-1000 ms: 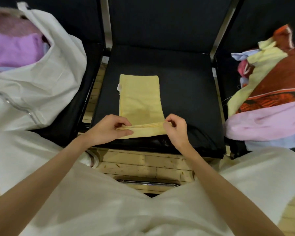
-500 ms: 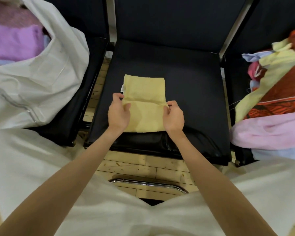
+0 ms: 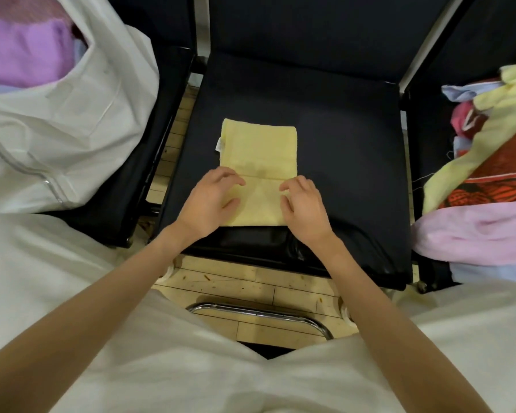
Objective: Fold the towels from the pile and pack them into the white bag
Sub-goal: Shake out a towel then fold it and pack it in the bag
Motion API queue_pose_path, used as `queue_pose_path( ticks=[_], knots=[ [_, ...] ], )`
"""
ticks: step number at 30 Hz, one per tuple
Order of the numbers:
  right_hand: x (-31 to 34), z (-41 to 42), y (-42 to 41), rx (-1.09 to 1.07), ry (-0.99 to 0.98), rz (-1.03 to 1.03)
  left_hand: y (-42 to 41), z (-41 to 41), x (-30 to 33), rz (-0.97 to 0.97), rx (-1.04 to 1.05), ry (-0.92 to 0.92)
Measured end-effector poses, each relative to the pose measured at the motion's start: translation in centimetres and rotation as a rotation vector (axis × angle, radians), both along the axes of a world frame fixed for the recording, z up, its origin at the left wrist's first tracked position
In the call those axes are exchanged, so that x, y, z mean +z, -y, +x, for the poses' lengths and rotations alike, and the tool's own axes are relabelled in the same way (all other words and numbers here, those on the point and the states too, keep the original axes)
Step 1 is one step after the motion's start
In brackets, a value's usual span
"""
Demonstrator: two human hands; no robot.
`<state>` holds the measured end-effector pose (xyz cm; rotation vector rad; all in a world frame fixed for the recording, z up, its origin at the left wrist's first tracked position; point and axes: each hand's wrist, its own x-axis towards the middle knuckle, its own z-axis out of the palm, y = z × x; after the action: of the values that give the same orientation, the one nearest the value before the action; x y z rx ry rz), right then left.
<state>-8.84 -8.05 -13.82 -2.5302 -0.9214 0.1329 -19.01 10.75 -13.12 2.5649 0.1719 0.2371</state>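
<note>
A folded yellow towel (image 3: 258,162) is laid on the black chair seat (image 3: 340,150). Its near half is touched by the left hand (image 3: 209,204) and right hand (image 3: 303,207), fingers loosely spread, nothing gripped.

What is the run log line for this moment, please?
fold | yellow towel on black chair seat | left hand, right hand open on near flap | white bag waiting

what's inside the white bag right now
Through the open top of the white bag a folded purple towel shows, with a pinkish one behind it and a pale blue edge below. Anything deeper is hidden by the bag's wall.
</note>
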Motion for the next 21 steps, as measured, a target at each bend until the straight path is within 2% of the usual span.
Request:
queue_pose_path(
  ticks=[2,5,13,17,21],
  knots=[
    [0.4,-0.2,0.7,0.125,-0.082,-0.066,-0.3,-0.9,0.4,0.033,-0.121,-0.033],
    [0.5,0.3,1.6,0.166,-0.173,-0.232,-0.7,-1.8,1.1,0.010,-0.221,-0.174],
    [3.6,0.7,2.6,0.212,-0.391,-0.344,-1.6,-1.0,2.3,-0.016,-0.199,-0.465],
    [3.6,0.2,2.6,0.203,-0.353,-0.326,-0.6,-0.4,3.2,0.113,-0.139,-0.407],
    [3.7,-0.2,3.1,0.110,-0.338,-0.287,-0.2,-1.1,4.6,-0.002,-0.076,-0.319]
  ],
)
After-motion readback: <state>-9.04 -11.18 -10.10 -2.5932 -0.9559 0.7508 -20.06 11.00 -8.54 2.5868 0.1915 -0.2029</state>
